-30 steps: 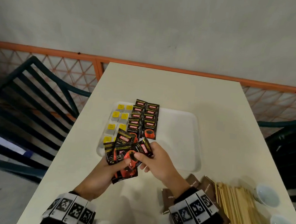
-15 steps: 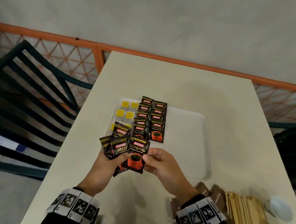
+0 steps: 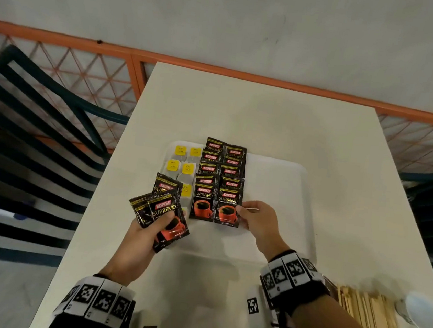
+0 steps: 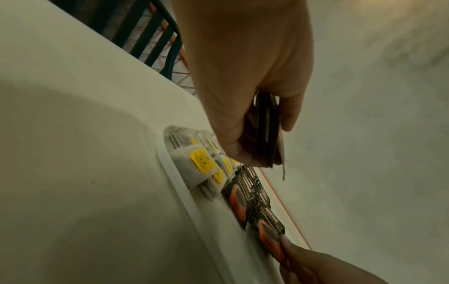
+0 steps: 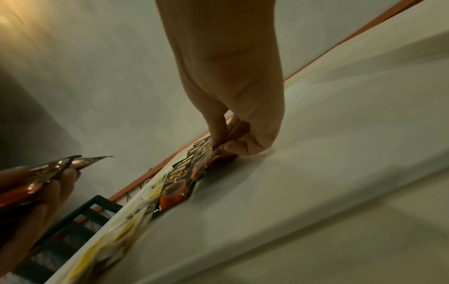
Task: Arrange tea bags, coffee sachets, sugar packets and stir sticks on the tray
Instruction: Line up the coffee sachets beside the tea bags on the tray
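The tray (image 3: 273,196) sits mid-desk (image 3: 268,116). Tea bags (image 3: 180,165) fill its left edge, and two overlapping columns of coffee sachets (image 3: 219,180) run beside them, toward twelve o'clock. The right hand (image 3: 258,221) pinches the right edge of the nearest sachet (image 3: 228,207) between thumb and fingers, setting it down at the six o'clock end of the right column. The left hand (image 3: 144,231) hovers at the tray's seven o'clock corner, its fingers (image 3: 164,218) curled round a fan of spare sachets (image 3: 162,209). So I'd say tea is done and coffee is well on. The tray's right half is bare. Stir sticks (image 3: 370,319) lie on the desk at five o'clock, with brown packets (image 3: 331,284), probably sugar, just beside them; both are yet to go on.
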A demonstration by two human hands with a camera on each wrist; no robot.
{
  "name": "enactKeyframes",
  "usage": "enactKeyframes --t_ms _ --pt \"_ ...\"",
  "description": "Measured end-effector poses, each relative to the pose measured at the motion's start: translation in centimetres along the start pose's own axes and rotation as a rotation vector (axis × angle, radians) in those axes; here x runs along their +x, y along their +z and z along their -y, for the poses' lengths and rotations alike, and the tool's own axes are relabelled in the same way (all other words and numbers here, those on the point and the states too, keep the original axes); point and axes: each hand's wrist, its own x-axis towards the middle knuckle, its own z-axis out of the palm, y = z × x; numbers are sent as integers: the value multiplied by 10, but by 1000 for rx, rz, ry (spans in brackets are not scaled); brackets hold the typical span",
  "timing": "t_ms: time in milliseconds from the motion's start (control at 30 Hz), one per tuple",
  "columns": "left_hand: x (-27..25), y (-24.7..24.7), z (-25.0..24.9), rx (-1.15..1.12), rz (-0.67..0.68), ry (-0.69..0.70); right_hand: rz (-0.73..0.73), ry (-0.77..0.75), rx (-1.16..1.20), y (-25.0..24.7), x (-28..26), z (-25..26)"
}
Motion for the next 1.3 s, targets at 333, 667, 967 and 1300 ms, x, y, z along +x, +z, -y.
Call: enactKeyframes --t_ms 333,667,967,1300 --pt "0 2 6 2 3 -48 -125 -193 -303 6 3 -1" --pt "-3 16 7 130 133 -44 438 -294 -146 27 -50 21" --pt "-9 -2 12 196 141 -71 508 -82 177 30 -51 18" --pt "-12 -31 6 194 -32 -47 253 -245 -317 37 -27 15"
